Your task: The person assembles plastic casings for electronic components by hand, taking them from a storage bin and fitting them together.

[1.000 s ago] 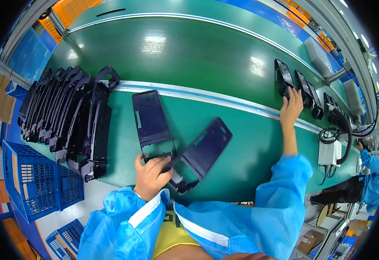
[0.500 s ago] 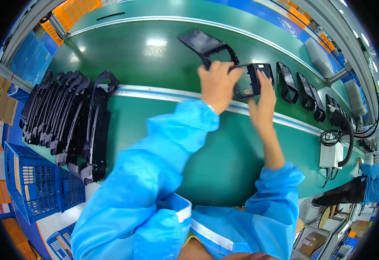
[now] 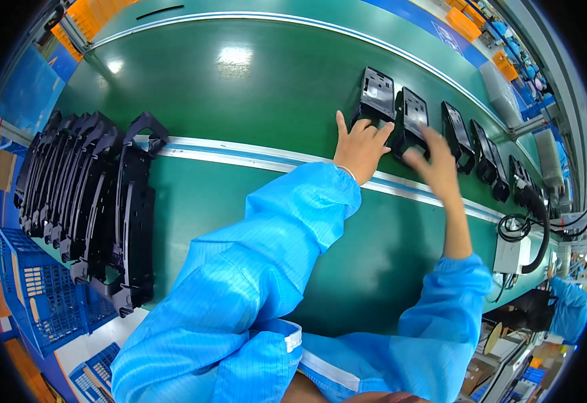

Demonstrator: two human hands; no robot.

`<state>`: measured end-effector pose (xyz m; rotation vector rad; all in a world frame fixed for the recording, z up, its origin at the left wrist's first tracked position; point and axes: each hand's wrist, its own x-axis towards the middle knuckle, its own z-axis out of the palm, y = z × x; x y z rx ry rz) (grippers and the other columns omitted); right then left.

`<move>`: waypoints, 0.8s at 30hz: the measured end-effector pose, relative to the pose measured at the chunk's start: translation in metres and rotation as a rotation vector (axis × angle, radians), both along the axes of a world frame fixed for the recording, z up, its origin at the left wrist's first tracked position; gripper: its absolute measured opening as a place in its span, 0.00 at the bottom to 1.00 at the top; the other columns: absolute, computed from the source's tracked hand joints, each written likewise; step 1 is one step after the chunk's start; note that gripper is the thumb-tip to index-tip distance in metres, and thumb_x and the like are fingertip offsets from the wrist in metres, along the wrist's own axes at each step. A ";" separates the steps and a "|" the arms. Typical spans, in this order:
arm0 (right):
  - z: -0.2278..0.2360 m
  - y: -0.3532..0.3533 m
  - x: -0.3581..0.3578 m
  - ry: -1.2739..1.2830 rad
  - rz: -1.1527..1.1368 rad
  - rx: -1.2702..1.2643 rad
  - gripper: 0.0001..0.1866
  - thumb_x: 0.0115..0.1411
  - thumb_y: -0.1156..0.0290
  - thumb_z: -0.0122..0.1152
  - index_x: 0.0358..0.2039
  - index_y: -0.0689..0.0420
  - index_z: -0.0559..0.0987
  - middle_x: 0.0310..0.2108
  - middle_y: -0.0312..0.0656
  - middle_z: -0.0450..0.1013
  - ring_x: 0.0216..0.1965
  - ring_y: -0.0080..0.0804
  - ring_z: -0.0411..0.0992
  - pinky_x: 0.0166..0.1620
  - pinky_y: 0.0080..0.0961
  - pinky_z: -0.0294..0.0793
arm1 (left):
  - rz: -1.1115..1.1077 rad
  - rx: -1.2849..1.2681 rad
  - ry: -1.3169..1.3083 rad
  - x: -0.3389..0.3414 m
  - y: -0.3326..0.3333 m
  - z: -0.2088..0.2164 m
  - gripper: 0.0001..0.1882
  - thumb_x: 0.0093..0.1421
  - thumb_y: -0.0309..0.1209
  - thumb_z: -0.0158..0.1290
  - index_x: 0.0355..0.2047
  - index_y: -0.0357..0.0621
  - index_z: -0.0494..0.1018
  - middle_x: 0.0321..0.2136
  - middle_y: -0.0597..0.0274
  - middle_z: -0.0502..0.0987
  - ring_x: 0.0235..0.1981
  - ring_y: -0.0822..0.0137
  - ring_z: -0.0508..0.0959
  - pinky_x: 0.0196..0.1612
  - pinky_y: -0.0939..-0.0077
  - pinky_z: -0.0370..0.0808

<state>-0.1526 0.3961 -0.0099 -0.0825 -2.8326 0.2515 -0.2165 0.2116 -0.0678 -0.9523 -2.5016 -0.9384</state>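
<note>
My left hand point(image 3: 364, 149) is over the green conveyor belt with its fingers spread. Its fingertips reach the near end of a black plastic frame point(image 3: 378, 93) that lies flat. Just to the right lies a second black plastic frame point(image 3: 415, 111). Above its near right edge is my right hand point(image 3: 436, 168), blurred by motion, with thumb and fingers apart. Whether the right fingertips touch that frame I cannot tell. Further right along the belt lie a similar black frame point(image 3: 459, 134) and several more.
Several long black plastic parts point(image 3: 136, 221) stand in a row at the left. Blue baskets point(image 3: 52, 295) are below them. A white box point(image 3: 510, 252) with cables and a black hose sits at the right edge. A person in blue point(image 3: 569, 309) is at far right.
The tilted black frame by my left hand now lies flat beside the other one. My left hand has moved right and down with fingers spread; my right hand has moved right and down.
</note>
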 end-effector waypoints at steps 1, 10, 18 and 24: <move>0.001 -0.010 0.011 -0.061 0.030 0.357 0.35 0.55 0.55 0.60 0.62 0.46 0.62 0.59 0.48 0.62 0.58 0.45 0.63 0.55 0.36 0.64 | 0.000 0.006 -0.006 0.001 0.005 0.000 0.26 0.58 0.34 0.52 0.58 0.53 0.62 0.38 0.64 0.72 0.52 0.59 0.67 0.61 0.33 0.45; 0.017 0.037 -0.019 -0.158 0.112 -0.101 0.42 0.46 0.72 0.66 0.62 0.42 0.59 0.63 0.38 0.57 0.56 0.47 0.65 0.53 0.37 0.67 | -0.166 0.102 -0.062 -0.006 0.012 -0.004 0.19 0.60 0.24 0.46 0.53 0.45 0.65 0.46 0.56 0.73 0.57 0.57 0.65 0.63 0.42 0.48; 0.008 0.019 0.015 -0.173 -0.019 0.286 0.41 0.53 0.70 0.61 0.65 0.38 0.55 0.66 0.37 0.51 0.66 0.45 0.50 0.60 0.55 0.51 | -0.343 -0.001 0.126 -0.001 0.005 -0.009 0.24 0.56 0.23 0.49 0.54 0.52 0.66 0.58 0.63 0.64 0.64 0.60 0.55 0.59 0.30 0.46; 0.038 -0.075 0.063 0.120 0.263 0.260 0.31 0.56 0.69 0.58 0.61 0.46 0.64 0.63 0.43 0.57 0.64 0.46 0.54 0.60 0.50 0.54 | -0.171 -0.066 -0.109 0.076 -0.026 0.050 0.21 0.52 0.33 0.54 0.48 0.50 0.70 0.52 0.59 0.68 0.63 0.52 0.56 0.61 0.31 0.46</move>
